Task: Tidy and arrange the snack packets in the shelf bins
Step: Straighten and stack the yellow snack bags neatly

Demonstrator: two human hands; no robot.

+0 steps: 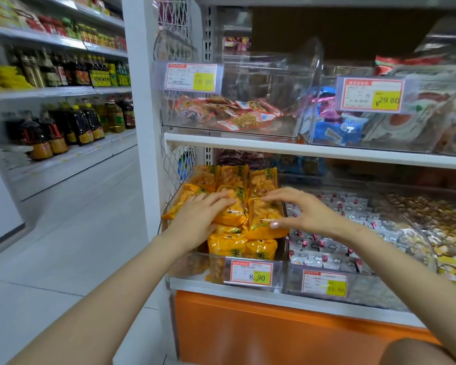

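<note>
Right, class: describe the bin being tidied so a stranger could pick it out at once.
Start at the white shelving above the orange base panel. On its lower shelf, take the leftmost clear bin, under the left hand and right hand. Only it holds yellow-orange packets and bears the 8.90 tag.

open-topped bin point(248, 259), shelf point(327, 151) overhead

Both my bare arms reach forward, hands side by side, palms down.
My left hand point(200, 214) lies flat, fingers straight and close together, pointing up and to the right. My right hand point(303, 209) is arched, fingers spread and pointing left, thumb held out beneath them.
</note>
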